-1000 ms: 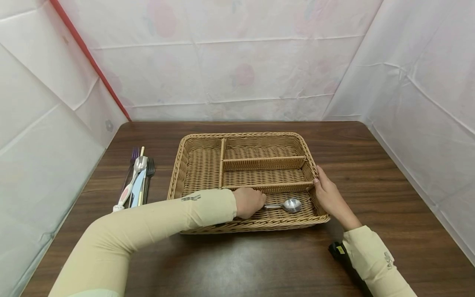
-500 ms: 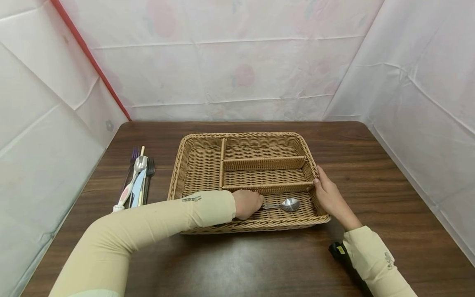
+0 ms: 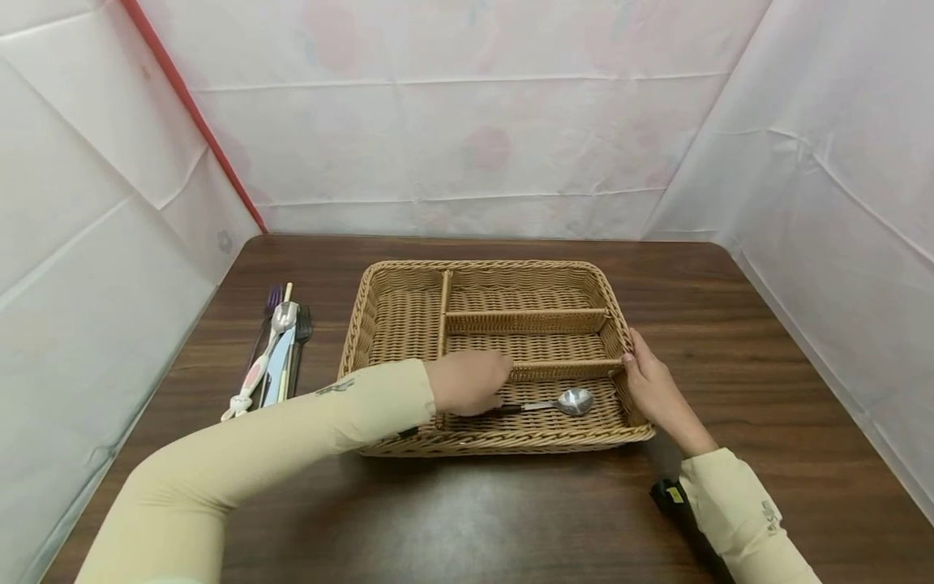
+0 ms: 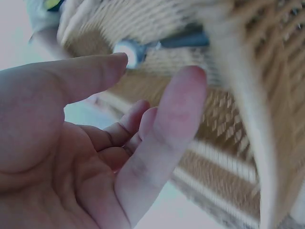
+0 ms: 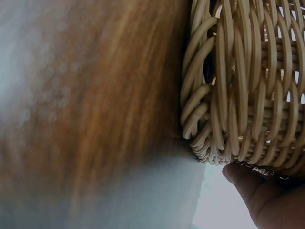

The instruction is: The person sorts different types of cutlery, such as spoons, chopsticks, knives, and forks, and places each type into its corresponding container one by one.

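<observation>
A wicker basket [image 3: 404,324] with several compartments sits mid-table. In its front right compartment lies a spoon [image 3: 575,401] with a shiny bowl and dark handle, bowl pointing right. My left hand [image 3: 467,383] is over that compartment, above the handle's left end. Seen in the left wrist view, its thumb [image 4: 95,74] and index finger stand apart with nothing between them, and the spoon's dark handle [image 4: 183,40] lies beyond them. My right hand [image 3: 657,397] grips the basket's right side, thumb at the rim; its other fingers are mostly hidden in the right wrist view.
Left of the basket, a group of cutlery lies on the brown table [image 3: 467,519]: a purple fork [image 3: 274,298], a white-and-pink spoon [image 3: 255,373], a blue-bladed knife [image 3: 277,365] and a dark fork [image 3: 303,326]. Pale sheeting [image 3: 467,122] surrounds the table's back and sides.
My left hand has let go of the spoon's handle and moved up and left, uncovering the handle. The right hand stays on the basket's side. The head view has shifted slightly.
</observation>
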`<state>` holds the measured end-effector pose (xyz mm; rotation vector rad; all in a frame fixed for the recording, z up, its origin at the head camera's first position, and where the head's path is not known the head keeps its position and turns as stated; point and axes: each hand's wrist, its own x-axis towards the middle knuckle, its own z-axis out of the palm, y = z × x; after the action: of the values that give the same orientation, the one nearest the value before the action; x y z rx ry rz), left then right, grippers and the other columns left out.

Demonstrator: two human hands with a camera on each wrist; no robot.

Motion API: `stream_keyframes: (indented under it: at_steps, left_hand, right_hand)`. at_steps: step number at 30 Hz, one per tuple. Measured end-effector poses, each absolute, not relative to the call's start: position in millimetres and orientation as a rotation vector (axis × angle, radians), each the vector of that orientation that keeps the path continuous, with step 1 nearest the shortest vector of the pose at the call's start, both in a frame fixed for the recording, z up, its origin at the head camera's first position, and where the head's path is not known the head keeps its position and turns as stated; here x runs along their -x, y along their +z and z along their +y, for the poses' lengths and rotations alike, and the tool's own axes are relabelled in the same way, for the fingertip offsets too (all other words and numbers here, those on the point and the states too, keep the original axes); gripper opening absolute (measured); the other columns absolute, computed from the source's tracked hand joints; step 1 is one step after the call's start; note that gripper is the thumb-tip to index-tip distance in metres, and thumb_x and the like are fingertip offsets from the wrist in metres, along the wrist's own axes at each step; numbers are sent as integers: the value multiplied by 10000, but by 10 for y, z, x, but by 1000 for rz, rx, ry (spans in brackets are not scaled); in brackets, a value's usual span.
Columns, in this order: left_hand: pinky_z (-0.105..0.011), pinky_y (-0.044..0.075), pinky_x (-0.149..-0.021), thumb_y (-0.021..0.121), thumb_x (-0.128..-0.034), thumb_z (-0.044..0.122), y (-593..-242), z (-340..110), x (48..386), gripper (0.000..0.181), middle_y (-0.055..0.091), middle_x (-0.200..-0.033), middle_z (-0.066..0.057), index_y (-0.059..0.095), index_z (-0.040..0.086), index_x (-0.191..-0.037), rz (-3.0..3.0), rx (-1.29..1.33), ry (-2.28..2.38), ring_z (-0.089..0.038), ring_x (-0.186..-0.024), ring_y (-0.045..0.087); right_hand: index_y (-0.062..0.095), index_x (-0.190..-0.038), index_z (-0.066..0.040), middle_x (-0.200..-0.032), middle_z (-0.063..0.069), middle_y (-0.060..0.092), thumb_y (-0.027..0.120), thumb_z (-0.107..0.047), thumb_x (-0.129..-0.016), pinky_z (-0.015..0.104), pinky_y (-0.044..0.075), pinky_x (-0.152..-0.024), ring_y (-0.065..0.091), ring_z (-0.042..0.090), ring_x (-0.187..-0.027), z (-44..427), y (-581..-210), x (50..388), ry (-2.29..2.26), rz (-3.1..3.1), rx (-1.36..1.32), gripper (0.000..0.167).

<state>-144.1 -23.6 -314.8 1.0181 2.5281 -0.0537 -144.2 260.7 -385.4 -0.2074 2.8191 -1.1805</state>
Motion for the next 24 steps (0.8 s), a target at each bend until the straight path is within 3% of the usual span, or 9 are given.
stream_keyframes:
  at_steps: [6,12,20,24]
  left_hand:
    - [-258,498,-792,617,-928,235,-2948,-650,1531,318,565,-957,-71,524,-16,-1101,2629,-943,246,-175,-838,581]
    - [-366,502,-828,610,-934,206,-2829,-1152,1597,275,578,-988,-106,518,-13,-1072,2736,-805,421,-229,-879,588]
    - [-381,443,-641,580,-953,173,-2814,-1762,1630,252,561,-935,-144,512,-43,-1063,2855,-564,519,-208,-708,516]
    - [-435,456,-679,577,-944,164,-2905,-1982,1625,289,561,-928,-191,519,-96,-1056,2905,-469,513,-275,-753,549]
  right_hand:
    - [6,-1482,72,-1491,355,100,246,-157,-1054,588,171,-1073,142,491,-1361,2615,-3857,1435,-1187,2813,202,542]
    - [1,-1484,68,-1494,349,103,230,-159,-1053,585,173,-1074,146,482,-1365,2623,-3865,1434,-1187,2807,197,538]
    - [8,-1482,74,-1491,353,106,229,-162,-1052,582,170,-1077,142,482,-1366,2631,-3858,1442,-1190,2812,213,538]
    - [15,-1482,75,-1484,361,119,238,-168,-1053,588,178,-1071,155,492,-1358,2629,-3839,1432,-1185,2823,211,541]
